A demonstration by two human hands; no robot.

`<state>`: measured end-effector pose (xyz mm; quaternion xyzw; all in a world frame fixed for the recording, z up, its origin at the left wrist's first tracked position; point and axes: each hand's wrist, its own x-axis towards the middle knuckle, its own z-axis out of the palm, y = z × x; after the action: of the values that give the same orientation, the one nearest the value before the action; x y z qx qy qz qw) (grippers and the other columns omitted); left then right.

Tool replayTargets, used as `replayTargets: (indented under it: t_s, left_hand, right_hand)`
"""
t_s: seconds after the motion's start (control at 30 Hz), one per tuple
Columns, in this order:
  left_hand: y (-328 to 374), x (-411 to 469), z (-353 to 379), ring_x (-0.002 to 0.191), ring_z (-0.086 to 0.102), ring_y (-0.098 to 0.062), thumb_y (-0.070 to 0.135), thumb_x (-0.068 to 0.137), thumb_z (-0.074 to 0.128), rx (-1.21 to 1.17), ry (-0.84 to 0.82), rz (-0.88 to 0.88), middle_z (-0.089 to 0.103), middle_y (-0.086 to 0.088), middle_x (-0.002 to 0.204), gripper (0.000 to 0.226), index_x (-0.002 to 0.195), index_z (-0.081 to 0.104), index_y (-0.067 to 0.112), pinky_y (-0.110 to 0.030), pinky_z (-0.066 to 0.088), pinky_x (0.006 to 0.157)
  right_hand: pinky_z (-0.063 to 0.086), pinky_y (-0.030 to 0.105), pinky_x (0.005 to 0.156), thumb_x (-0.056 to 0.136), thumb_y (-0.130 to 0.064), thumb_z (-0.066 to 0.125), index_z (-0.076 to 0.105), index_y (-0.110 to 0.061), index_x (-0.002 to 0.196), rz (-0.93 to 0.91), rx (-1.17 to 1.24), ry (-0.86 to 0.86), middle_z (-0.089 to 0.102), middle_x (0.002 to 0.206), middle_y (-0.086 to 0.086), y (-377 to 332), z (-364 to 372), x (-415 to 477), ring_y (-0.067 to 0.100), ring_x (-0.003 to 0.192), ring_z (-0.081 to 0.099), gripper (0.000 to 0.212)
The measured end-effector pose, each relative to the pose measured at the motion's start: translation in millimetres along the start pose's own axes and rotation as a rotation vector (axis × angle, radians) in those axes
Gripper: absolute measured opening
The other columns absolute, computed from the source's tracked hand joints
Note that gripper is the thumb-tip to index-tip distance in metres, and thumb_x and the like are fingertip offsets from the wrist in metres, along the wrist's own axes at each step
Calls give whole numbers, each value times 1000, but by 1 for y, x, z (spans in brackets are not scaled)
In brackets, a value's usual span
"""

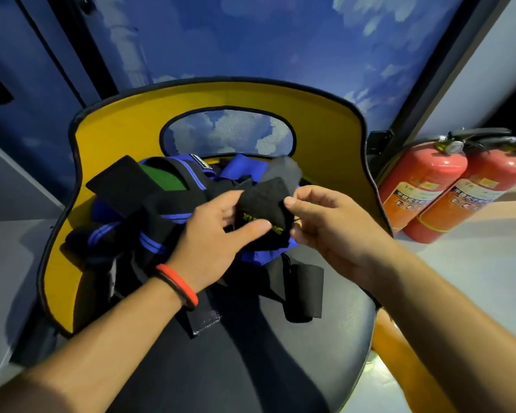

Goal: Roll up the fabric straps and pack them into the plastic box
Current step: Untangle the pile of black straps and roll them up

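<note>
A black fabric strap (264,201) with yellow-green lettering is held up between both hands above a heap of straps. My left hand (212,242) grips its lower left part, thumb laid across the lettering. My right hand (331,231) pinches its right edge between thumb and fingers. Below lies the pile of straps (149,204), black with blue stripes, one green, one plain blue. A loose black strap (304,290) lies on the seat near my right wrist. No plastic box is in view.
The straps rest on a chair with a black seat (280,353) and a yellow backrest (325,126) with a mesh window. Two red fire extinguishers (429,186) stand on the floor to the right. A blue cloud-patterned wall (251,40) is behind.
</note>
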<state>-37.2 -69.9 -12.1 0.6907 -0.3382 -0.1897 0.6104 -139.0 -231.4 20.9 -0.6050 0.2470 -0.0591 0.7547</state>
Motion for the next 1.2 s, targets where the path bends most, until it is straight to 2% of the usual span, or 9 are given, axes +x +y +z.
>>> replayTargets:
  t_s: [0.13,0.27,0.33,0.53,0.73,0.83,1.0,1.13,1.2]
  left_hand:
    - [10,10,-15,105,70,-13,-1,89,68,-259,180,-34,76,-1,109,31,114,67,17,-23,53,88]
    - [13,14,-32,117,66,-19,10,90,66,-496,195,-97,73,-6,120,33,122,63,11,-29,53,95]
    - [11,15,-38,124,62,-22,13,92,63,-550,165,-111,68,-9,128,39,130,60,10,-35,51,101]
    - [2,18,-59,109,65,-21,21,95,60,-492,200,-201,72,1,119,31,125,64,26,-36,46,89]
    - [-1,22,-65,106,70,-23,11,103,52,-491,393,-231,73,-2,115,24,119,64,24,-43,54,84]
    - [-3,23,-58,105,70,-22,7,102,53,-461,430,-225,76,4,108,25,112,65,26,-32,55,76]
    - [-6,24,-43,108,70,-27,-7,98,52,-443,348,-155,76,-5,110,31,117,66,13,-29,58,79]
    - [-7,20,-36,105,71,-19,-7,95,57,-355,275,-91,76,-1,108,30,116,66,13,-28,56,83]
    - [-2,19,-29,99,72,-11,-9,94,56,-300,224,-60,77,7,100,32,112,66,15,-23,55,80]
  right_hand:
    - [51,33,79,88,7,54,75,-16,104,-141,-376,72,75,100,-3,10,-8,8,15,82,64,35]
    - [37,17,98,83,-4,72,57,-24,143,-384,-1021,-30,57,130,-4,39,-9,29,11,112,53,64]
    - [38,27,108,84,-13,77,51,-21,148,-465,-1080,-45,52,141,4,54,-3,43,21,127,49,69]
    - [49,44,91,88,-12,68,66,-12,101,-558,-1094,66,62,117,5,63,7,66,29,111,57,13]
    - [52,34,73,101,-21,62,55,-29,96,-575,-893,0,65,85,-3,39,14,45,19,82,65,12]
    - [44,22,67,101,-26,62,55,-16,92,-606,-757,21,58,83,9,19,16,25,20,76,55,15]
    - [52,56,81,101,-25,62,64,-7,100,-555,-437,-49,67,94,18,-6,14,-9,39,91,63,18]
    - [49,22,67,97,-18,62,65,-10,93,-536,-394,-126,68,76,-7,-13,5,-28,5,74,63,9]
    - [39,20,58,95,-29,63,61,-17,86,-515,-493,-135,53,66,-11,-11,-1,-33,3,63,49,15]
